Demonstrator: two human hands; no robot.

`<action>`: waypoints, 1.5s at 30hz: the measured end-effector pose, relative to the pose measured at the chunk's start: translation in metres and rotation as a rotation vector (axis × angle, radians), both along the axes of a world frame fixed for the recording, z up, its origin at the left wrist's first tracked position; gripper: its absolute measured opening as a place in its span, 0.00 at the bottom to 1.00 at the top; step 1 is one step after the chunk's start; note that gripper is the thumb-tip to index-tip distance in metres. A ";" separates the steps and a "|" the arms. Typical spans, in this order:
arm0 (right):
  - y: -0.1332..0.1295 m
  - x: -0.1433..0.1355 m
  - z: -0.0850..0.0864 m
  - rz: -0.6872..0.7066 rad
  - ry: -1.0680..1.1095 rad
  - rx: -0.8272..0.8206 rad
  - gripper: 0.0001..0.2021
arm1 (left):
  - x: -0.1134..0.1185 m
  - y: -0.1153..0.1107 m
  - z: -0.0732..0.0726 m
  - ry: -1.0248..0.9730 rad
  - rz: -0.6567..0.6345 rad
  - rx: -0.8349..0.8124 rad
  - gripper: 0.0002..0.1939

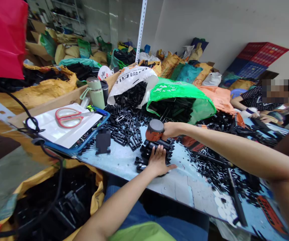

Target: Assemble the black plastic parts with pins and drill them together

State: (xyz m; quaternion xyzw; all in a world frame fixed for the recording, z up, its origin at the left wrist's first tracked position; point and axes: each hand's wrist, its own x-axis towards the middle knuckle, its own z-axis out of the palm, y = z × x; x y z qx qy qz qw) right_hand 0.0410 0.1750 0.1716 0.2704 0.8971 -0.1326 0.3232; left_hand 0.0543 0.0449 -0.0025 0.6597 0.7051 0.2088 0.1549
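My left hand [158, 160] lies with fingers spread on a row of black plastic parts [146, 152] near the table's front edge. Just above the far end of that row, my right hand [170, 130] is closed round a round tool [154, 130] with a dark top and an orange-red side. Its fingers are partly hidden behind the tool. Loose black clips [128, 125] are heaped beyond the row, in front of a white bag [134, 78] and a green bag [182, 93]. A flat black piece [103, 142] rests to the left.
Red scissors [69, 117] lie on white paper over a blue tray [75, 150]. A green flask [96, 93] stands behind. Screws and small black parts [209, 170] cover the right side. An open sack [97, 190] sits lower left. Another person [256, 100] is at the right.
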 end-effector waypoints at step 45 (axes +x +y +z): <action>0.001 0.082 0.006 -0.288 0.238 -0.194 0.14 | -0.025 0.006 0.018 0.168 -0.071 0.107 0.40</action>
